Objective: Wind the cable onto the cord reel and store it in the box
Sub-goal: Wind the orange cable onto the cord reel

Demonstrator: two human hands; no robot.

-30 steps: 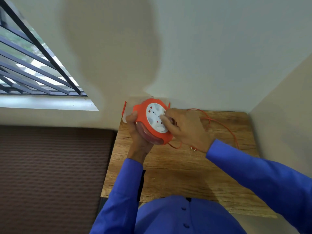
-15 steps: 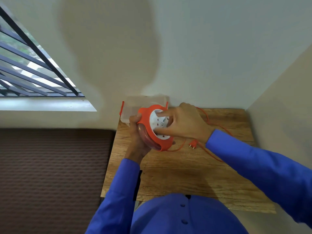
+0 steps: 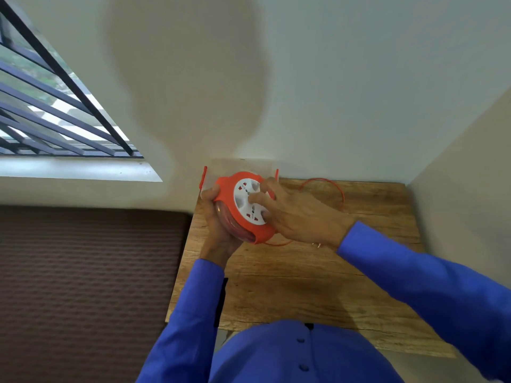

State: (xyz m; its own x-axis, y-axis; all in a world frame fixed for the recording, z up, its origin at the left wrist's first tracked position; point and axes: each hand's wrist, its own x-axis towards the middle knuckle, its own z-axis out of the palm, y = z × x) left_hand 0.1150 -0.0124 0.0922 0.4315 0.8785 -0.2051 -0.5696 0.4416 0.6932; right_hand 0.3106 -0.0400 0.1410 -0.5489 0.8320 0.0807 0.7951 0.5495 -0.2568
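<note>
Left hand [image 3: 218, 225] grips the orange cord reel [image 3: 243, 208] from its left side, thumb on the upper rim, fingers wrapped under the spool. Reel is tilted, white socket face up and toward the camera, held over the far-left part of the wooden table [image 3: 304, 286].

Right hand [image 3: 293, 214] rests on the socket face, fingers spread narrow and pressed on the white disc; whether they hook a recess, cannot tell.

Orange cable [image 3: 336, 186] is partly wound: red turns show inside the spool, a loose loop lies on the far-right tabletop, and a short run leaves the reel's near edge toward the right wrist. 2 metal plug pins [image 3: 316, 244] peek out just beside the right cuff.

Clear box [image 3: 240, 165] with orange side clips sits behind the reel at the table's far-left corner, against the far wall. Whether reel and box touch, cannot tell.

Edges: wall runs close along the table's far and right sides. Left edge drops off to a brown ribbed surface [image 3: 83, 272]. Near half of the tabletop is bare. Barred window [image 3: 55, 120] far left.
</note>
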